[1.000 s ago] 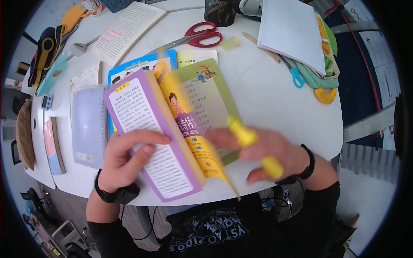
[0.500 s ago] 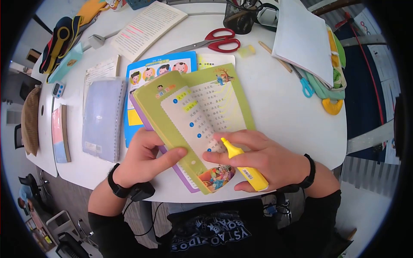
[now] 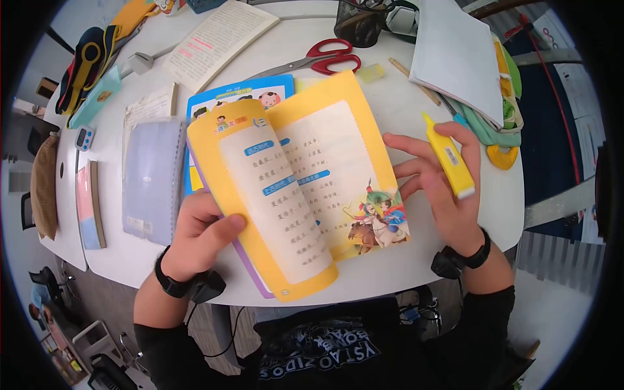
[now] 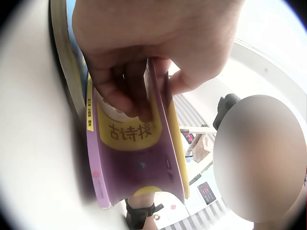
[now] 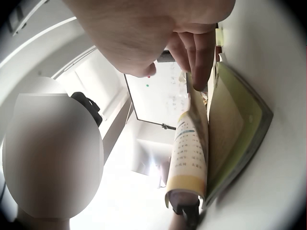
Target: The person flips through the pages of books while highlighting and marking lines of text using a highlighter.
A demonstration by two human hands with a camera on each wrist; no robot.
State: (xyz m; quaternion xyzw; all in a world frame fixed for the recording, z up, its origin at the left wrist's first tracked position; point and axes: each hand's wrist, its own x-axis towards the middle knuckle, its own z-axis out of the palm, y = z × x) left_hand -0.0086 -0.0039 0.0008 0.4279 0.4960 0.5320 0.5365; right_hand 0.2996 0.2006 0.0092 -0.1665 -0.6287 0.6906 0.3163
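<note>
My left hand (image 3: 201, 234) grips the left side of an open book (image 3: 335, 149), thumb on the yellow-bordered left page. In the left wrist view its fingers curl against the purple and yellow cover (image 4: 136, 160), which bends into a curve. A yellow highlighter (image 3: 452, 159), tip uncapped, is held between the fingers of my right hand (image 3: 448, 188). Other right fingertips are at the edge of the right-hand page, which carries a picture of riders on horses. Seen from the right wrist, green-edged pages (image 5: 240, 124) lie under the raised yellow-bordered sheet (image 5: 187, 155).
A blue picture book (image 3: 276, 88) lies beneath the open book. Red-handled scissors (image 3: 335, 57), a marked-up printed book (image 3: 221, 42) and a mesh pen holder (image 3: 357, 26) are behind. A spiral notebook (image 3: 153, 182) lies left; white paper (image 3: 458, 65) and a pencil (image 3: 415, 81) lie right.
The book has gone from its purple cover side, through green pages, to a yellow-bordered spread. My right hand has moved right and up to the page edge, keeping the highlighter.
</note>
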